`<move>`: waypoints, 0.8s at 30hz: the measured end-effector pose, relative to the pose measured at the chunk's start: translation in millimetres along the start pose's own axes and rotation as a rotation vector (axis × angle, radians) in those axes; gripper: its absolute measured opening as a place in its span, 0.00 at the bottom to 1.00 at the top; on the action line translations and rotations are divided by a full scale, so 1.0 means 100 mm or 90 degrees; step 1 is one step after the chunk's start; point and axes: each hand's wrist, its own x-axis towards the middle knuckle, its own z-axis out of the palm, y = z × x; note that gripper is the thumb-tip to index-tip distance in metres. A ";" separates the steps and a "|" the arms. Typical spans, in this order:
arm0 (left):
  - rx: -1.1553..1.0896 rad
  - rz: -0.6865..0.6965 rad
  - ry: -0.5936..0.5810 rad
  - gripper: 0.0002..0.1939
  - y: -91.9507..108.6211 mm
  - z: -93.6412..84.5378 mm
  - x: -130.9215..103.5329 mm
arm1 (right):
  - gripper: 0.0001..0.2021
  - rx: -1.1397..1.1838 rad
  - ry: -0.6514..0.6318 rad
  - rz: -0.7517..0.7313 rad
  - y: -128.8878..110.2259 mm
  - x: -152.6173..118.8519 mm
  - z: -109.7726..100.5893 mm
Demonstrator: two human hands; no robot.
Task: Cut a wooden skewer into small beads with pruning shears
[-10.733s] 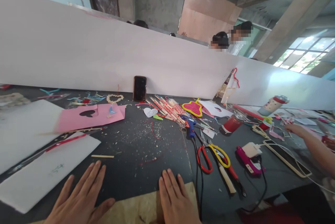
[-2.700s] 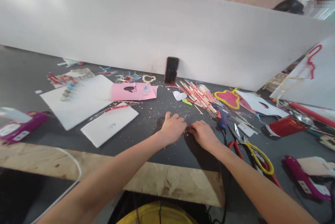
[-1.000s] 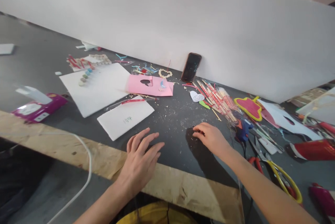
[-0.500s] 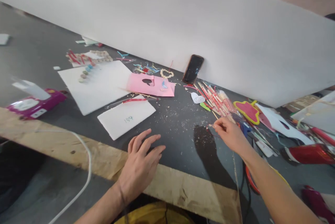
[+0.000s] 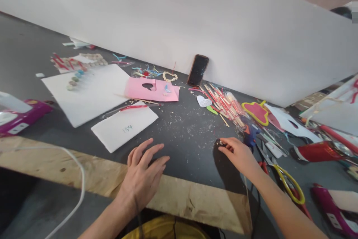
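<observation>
My left hand (image 5: 144,172) is over the front edge of the dark table (image 5: 184,153), fingers spread and holding nothing. A white foam board (image 5: 125,125) marked with green writing lies just beyond its fingertips. My right hand (image 5: 237,153) is low over the tabletop on the right, thumb and fingers pinched together. Small pale crumbs show at its fingertips; whatever is in the pinch is too small to make out. Behind that hand are a blue glue gun (image 5: 251,135) and a bundle of red-and-white wrapped sticks (image 5: 223,103).
A phone (image 5: 198,70) leans on the white partition (image 5: 156,19). A pink card (image 5: 152,90), a white paper heart (image 5: 204,101) and a larger white board (image 5: 92,93) lie about. Yellow-handled scissors (image 5: 288,183), a red can (image 5: 316,152) and purple devices flank the sides.
My right hand has come down and closer to me, onto the tabletop, still pinched. The view has turned slightly right, showing more of the scissors. My left hand keeps its spread pose.
</observation>
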 end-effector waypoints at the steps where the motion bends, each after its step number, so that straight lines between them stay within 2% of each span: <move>1: 0.005 0.004 0.000 0.13 0.00 0.00 0.00 | 0.12 0.001 0.006 -0.003 0.00 0.01 0.02; 5: 0.004 0.009 -0.005 0.12 0.03 0.01 0.02 | 0.11 0.008 0.034 -0.018 0.02 0.08 0.08; 9: -0.055 0.015 -0.046 0.13 0.19 -0.02 0.16 | 0.11 0.043 0.050 -0.017 -0.04 0.13 0.05; 14: -0.226 0.044 -0.180 0.16 0.45 0.01 0.57 | 0.15 0.143 0.034 -0.024 -0.34 0.04 -0.14; 18: -0.335 -0.021 -0.228 0.16 0.58 0.11 0.86 | 0.13 0.255 0.024 -0.042 -0.58 -0.07 -0.20; 20: -0.359 -0.018 -0.228 0.14 0.62 0.16 0.93 | 0.11 0.319 0.033 -0.054 -0.62 -0.09 -0.15; 24: -0.310 -0.006 -0.155 0.11 0.67 0.22 0.97 | 0.12 0.414 0.039 -0.061 -0.61 -0.07 -0.01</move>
